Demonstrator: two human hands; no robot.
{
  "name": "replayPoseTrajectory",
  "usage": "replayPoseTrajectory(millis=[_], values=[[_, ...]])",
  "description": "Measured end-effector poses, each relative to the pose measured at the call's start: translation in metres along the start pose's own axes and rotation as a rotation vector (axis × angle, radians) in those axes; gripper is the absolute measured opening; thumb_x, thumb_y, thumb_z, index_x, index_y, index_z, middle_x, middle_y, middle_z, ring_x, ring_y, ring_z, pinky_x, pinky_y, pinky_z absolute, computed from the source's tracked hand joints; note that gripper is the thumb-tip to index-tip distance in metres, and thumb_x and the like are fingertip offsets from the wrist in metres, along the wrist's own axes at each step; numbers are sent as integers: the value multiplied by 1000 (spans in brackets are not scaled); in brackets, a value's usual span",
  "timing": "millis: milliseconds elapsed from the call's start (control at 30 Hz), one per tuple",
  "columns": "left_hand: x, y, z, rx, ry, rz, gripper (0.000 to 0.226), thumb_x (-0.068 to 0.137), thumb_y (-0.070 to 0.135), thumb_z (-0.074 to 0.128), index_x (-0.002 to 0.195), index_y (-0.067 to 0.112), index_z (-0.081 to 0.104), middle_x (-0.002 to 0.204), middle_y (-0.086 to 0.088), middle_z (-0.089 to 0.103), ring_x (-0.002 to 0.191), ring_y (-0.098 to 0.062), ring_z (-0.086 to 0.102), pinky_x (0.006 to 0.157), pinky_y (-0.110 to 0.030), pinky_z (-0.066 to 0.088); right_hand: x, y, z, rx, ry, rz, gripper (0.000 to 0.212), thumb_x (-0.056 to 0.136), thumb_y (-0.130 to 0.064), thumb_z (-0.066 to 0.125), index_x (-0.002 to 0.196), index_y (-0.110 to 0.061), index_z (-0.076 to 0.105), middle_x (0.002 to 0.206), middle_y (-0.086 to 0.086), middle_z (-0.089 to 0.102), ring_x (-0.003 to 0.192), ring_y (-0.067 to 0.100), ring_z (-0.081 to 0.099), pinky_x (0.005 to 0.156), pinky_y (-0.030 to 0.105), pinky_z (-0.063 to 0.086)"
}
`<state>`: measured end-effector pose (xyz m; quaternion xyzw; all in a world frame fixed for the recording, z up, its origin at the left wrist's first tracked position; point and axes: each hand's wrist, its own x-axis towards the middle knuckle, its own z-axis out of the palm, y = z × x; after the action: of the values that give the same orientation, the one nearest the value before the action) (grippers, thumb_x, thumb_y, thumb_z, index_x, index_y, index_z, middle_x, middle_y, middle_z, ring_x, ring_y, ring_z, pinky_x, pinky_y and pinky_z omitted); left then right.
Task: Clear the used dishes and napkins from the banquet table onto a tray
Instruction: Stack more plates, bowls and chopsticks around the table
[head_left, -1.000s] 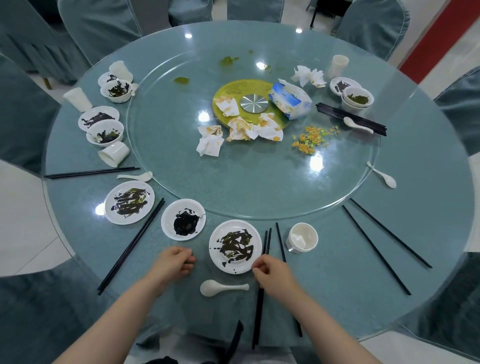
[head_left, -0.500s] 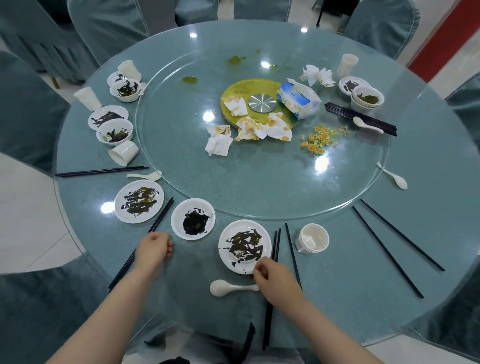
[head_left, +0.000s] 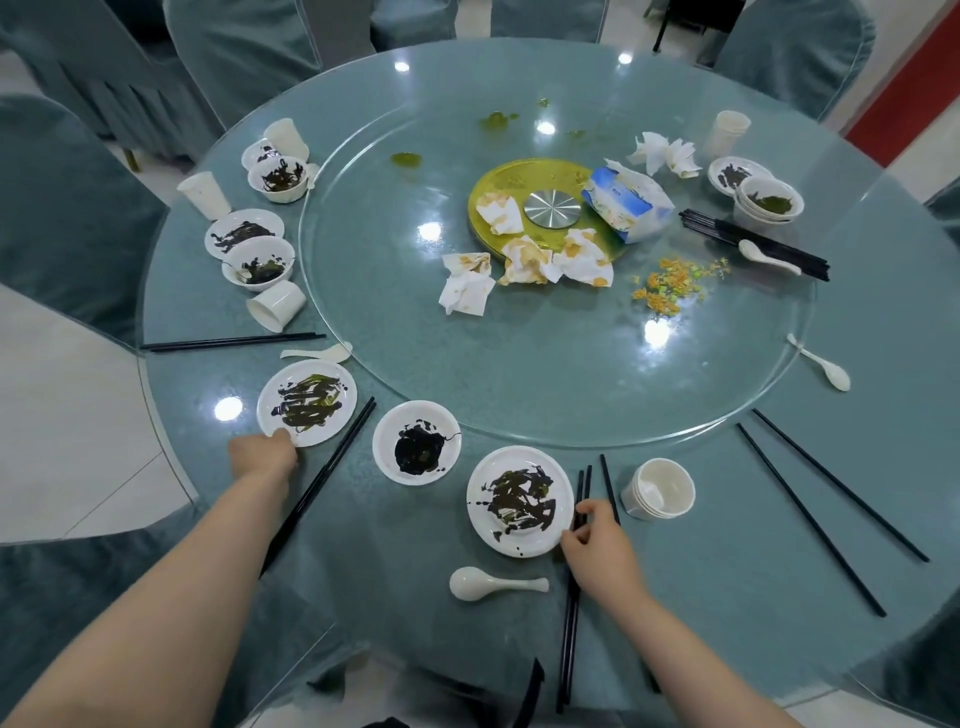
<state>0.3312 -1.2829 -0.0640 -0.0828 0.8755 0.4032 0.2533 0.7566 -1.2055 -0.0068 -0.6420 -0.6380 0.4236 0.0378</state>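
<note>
Three soiled plates (head_left: 307, 402) nearest.

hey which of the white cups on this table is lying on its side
The cup at the left edge, just above the pair of black chopsticks. It lies tipped over with its open mouth facing the camera; the other cups stand upright.

White plates (head_left: 520, 500) with dark smears, black chopsticks (head_left: 810, 509), teal table (head_left: 857, 415), yellow-stained napkins (head_left: 524, 260).

Two bare forearms enter from below, sleeveless to the frame edge, ending in the left hand (head_left: 262, 456) and right hand (head_left: 597, 548), both without rings, watches or gloves.
</note>
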Motion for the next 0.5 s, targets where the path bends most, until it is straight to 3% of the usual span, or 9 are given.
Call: replayPoseTrajectory(millis=[67,133,200,367,500], values=[[10,-4,1,3,16,-29,41,78,24,57,107,-5,61,79,-17,68,58,-29,61,63,-37,53,1,1,0,-6,2,13,30,87,-17,60,113,-21,46,73,-4,59,72,12,58,63,29,40],[-7,3,-4,10,2,-33,19,80,16,56,82,-1,66,65,-14,62,60,-28,58,68,-39,53,1,1,1,-10,3,18,28,87,-18,60,111,-22,46,72,-4,59,72,13,58,63,29,40],[-19,8,-8,-22,-19,-31,22,85,11,57,64,6,60,60,-11,57,55,-25,52,67,-35,50,0,1,1,-7,2,17,27,86,-18,60,108,-23,46,72,-4,59,71,12,57,61,28,39],[-32,14,-11,-274,-128,-102,22,96,14,54,75,12,50,69,-6,56,51,-13,54,36,-15,43,-3,2,-1,0,-3,-5,24,87,-16,60,104,-24,45,73,-3,60,69,8,55,55,18,36],[-51,17,-25,-351,-184,-132,18,98,21,54,81,13,55,73,-2,57,48,-8,53,31,-10,35,-5,1,-3,43,-8,-4,21,88,-15,60,102,-24,47,72,-1,61,66,10,55,56,20,37]])
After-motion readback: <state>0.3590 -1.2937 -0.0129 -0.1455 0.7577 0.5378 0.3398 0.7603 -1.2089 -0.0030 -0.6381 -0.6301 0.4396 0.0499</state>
